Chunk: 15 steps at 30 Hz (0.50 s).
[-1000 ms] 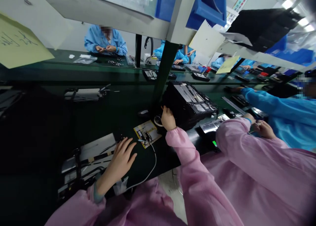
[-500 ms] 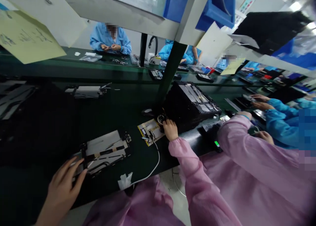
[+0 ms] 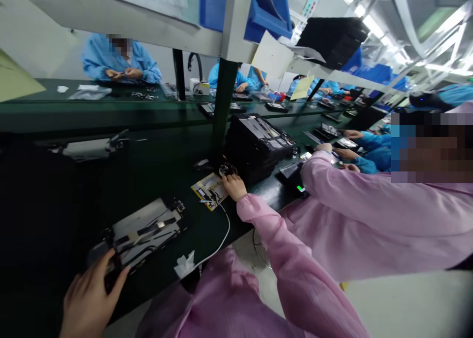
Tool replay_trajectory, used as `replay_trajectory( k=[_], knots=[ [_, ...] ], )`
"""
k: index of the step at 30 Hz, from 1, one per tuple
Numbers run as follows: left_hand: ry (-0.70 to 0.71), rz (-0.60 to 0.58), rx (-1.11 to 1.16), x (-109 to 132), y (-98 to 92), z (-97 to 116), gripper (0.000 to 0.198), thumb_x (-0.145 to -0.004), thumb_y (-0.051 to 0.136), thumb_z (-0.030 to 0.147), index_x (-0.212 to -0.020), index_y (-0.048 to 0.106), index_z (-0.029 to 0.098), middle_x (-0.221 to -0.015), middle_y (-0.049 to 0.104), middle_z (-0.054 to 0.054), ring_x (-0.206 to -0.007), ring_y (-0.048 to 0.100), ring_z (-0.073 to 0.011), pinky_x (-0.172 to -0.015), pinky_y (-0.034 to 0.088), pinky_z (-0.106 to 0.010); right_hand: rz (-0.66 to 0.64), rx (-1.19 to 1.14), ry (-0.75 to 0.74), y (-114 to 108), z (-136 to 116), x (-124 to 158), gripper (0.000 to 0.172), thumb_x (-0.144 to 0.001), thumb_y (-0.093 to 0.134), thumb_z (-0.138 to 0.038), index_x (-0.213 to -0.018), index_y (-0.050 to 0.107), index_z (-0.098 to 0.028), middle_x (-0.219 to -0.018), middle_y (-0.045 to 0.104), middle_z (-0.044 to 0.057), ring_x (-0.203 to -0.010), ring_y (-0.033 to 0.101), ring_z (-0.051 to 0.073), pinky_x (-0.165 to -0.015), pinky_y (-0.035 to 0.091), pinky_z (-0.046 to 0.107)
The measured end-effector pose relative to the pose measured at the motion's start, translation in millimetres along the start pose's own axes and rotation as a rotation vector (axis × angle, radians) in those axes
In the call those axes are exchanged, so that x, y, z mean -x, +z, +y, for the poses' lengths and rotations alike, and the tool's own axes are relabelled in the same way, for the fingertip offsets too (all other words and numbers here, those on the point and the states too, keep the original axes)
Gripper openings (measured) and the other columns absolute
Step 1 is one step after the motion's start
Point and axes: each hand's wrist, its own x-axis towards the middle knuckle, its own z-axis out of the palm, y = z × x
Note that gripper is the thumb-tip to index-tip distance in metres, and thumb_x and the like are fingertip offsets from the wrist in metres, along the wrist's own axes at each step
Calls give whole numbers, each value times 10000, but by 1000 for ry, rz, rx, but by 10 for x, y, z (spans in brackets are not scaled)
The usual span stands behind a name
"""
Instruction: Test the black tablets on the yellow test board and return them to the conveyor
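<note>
At lower left, my left hand has its thumb and fingers around the near end of an opened tablet. Silver plates, dark flex cables and tape strips show on the tablet, which lies flat on the dark green bench. My right hand, in a pink sleeve, has its fingers curled at the corner of a flat yellow-edged battery pack. A small round dark item is right by those fingertips. What they grip is hidden. A white cable runs from the pack to the bench edge.
A tall stack of opened tablets stands beyond my right hand, beside a green post. A computer mouse lies near it. White tape is at the front edge. A pink-sleeved co-worker sits close at right.
The view has swung to the right, so the bench things appear further left. Both hands stay at the same things, with the left fingers slightly lower around the tablet's end.
</note>
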Motion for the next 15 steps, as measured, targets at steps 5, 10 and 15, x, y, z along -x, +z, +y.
replay_trajectory(
  k=[5,10,15],
  knots=[
    [-129,68,-43,-111,-22,191,471,-916,414,404,-1332,414,184,-1097,678,-130,-1023,632,-311,-1019,369,-550,50,-41,-35,-235,-62,123,264,-939,371,-133,-1025,621,-124,-1014,613,152,-970,538,236,-838,408,348],
    [12,117,-29,-262,67,326,442,-916,427,425,-1260,499,157,-1230,619,-148,-1137,575,-295,-1043,372,-480,111,-254,-323,-498,-697,243,213,-936,442,-210,-1086,591,-188,-1037,612,85,-979,545,195,-881,422,297],
    [-10,126,-58,-291,98,530,385,-913,451,370,-1219,564,166,-1240,620,-137,-1187,547,-300,-1070,347,-495,160,-471,-556,-348,-1560,209,424,-856,572,-272,-1259,497,-164,-1235,552,128,-1139,473,259,-923,415,384]
  ],
)
